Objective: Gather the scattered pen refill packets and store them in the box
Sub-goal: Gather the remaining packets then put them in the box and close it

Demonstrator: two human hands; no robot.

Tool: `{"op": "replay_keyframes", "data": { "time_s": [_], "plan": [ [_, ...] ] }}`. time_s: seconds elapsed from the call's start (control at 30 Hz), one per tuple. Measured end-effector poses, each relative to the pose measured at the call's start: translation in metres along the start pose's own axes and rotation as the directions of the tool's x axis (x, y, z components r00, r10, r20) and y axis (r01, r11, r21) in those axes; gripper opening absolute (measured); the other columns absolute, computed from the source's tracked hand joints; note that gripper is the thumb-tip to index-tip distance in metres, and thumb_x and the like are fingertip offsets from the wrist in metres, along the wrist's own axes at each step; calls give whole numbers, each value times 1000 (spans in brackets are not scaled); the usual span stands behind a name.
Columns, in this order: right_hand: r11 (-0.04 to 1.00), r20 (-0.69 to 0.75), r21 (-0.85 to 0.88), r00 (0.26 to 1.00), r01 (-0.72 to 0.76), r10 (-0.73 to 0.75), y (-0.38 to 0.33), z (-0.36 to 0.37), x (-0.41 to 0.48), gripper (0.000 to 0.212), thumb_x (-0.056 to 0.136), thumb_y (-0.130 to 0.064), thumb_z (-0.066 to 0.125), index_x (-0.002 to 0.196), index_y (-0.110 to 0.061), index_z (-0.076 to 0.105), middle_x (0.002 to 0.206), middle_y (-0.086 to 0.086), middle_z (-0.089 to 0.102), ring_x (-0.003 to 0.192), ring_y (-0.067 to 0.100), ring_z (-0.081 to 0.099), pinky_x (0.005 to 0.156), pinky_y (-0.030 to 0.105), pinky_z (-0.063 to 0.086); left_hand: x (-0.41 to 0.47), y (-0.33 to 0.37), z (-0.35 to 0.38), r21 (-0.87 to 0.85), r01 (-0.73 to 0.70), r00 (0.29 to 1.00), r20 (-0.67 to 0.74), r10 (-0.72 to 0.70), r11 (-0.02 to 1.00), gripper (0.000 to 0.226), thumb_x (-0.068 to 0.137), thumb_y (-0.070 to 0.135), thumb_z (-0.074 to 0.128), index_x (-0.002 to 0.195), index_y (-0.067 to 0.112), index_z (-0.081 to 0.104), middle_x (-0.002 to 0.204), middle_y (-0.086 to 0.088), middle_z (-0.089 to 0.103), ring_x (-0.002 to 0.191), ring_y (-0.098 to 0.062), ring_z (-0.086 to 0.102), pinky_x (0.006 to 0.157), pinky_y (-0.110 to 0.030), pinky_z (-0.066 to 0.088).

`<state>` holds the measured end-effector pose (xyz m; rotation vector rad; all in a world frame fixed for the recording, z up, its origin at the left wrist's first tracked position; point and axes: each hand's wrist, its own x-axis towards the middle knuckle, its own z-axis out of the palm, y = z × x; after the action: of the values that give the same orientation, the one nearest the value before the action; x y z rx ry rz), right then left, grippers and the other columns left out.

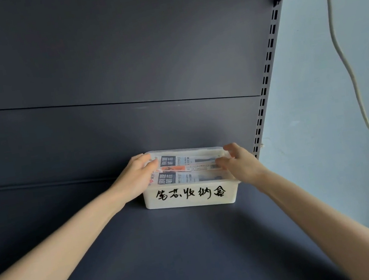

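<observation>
Left grip (pixel 136 179), right grip (pixel 243 164) holding box (pixel 191 196), dark shelf (pixel 172 250), pale wall (pixel 320 118)

left hand (pixel 136 180), right hand (pixel 243 164): bare | forearms (pixel 62 244): bare along visible length

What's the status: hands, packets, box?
Left hand and right hand at the box ends, fingers curled on the packets. Packets lying flat inside the box, on the shelf. No loose packets in view, nothing in the way.
</observation>
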<state>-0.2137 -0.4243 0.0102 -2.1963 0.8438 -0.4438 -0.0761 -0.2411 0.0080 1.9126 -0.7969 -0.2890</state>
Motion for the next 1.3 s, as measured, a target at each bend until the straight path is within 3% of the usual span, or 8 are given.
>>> {"op": "replay_keyframes", "data": {
  "time_s": [0.1, 0.27, 0.43, 0.53, 0.67, 0.77, 1.07, 1.3],
  "plan": [
    [984, -31, -168, 997, 66, -72, -2, -1, -1, 50, 95, -29, 48, 139, -8, 39, 146, 9, 31, 130, 32, 37, 102, 35, 34, 11, -6, -5, 248, -71, 994, 97, 48, 966, 44, 99, 32, 40, 135, 7, 45, 159, 7, 5, 139, -10, 26, 101, -24, 31],
    [961, 70, -234, 988, 150, -137, -4, -6, -7, 42, 100, -25, 44, 134, -1, 47, 158, 5, 24, 142, 27, 29, 107, 29, 26, 14, -4, -8, 381, -118, 964, 265, 13, 917, 59, 99, 44, 31, 150, 21, 14, 160, 7, -2, 145, -5, -10, 120, -34, 2],
    [945, 95, -297, 989, 139, -116, -5, -5, -5, 37, 101, -26, 38, 125, -2, 51, 159, 3, 24, 139, 29, 34, 104, 32, 29, 15, 6, -11, 530, -157, 955, 297, -8, 833, 53, 101, 42, 16, 146, 20, 29, 160, -1, 5, 146, -10, -10, 118, -38, -9],
    [932, 89, -332, 988, 146, -123, -2, -2, -4, 21, 101, -25, 34, 92, -13, 48, 159, 5, 21, 140, 30, 31, 102, 33, 31, 12, 13, -7, 534, -161, 957, 289, 0, 830, 53, 101, 40, 10, 129, 11, 45, 155, -3, 24, 148, -14, 1, 116, -36, -3],
    [931, 76, -339, 991, 133, -114, 2, 0, -1, 19, 100, -26, 31, 87, -17, 41, 159, 5, 22, 140, 32, 31, 104, 38, 31, 14, 10, -4, 563, -180, 949, 315, -7, 807, 55, 100, 44, 11, 151, 21, 15, 161, 1, 4, 147, -12, -6, 116, -31, -4],
    [930, 70, -342, 990, 136, -119, 3, 1, 2, 26, 99, -25, 30, 76, -17, 40, 127, 5, 47, 119, 38, 46, 91, 39, 37, 16, 5, -3, 598, -180, 950, 310, -18, 781, 58, 100, 47, 10, 151, 20, 8, 160, 3, -2, 146, -11, -9, 118, -31, -4],
    [825, 57, -527, 977, 203, -204, 2, 1, 6, 43, 99, -33, 28, 128, -14, 53, 152, -2, 32, 134, 29, 26, 106, 40, 23, 18, -4, -1, 610, -186, 972, 230, 52, 770, 60, 99, 47, 14, 150, 16, 17, 160, 5, 7, 147, -9, 0, 117, -27, 2],
    [824, 73, -524, 975, 215, -208, 3, 3, 10, 44, 100, -33, 27, 134, -15, 48, 154, -4, 30, 132, 30, 38, 105, 39, 25, 15, -3, -1, 546, -173, 973, 222, 58, 820, 55, 100, 45, 15, 149, 21, 24, 160, 4, 13, 146, -10, 3, 115, -27, 4]
  ]
}}
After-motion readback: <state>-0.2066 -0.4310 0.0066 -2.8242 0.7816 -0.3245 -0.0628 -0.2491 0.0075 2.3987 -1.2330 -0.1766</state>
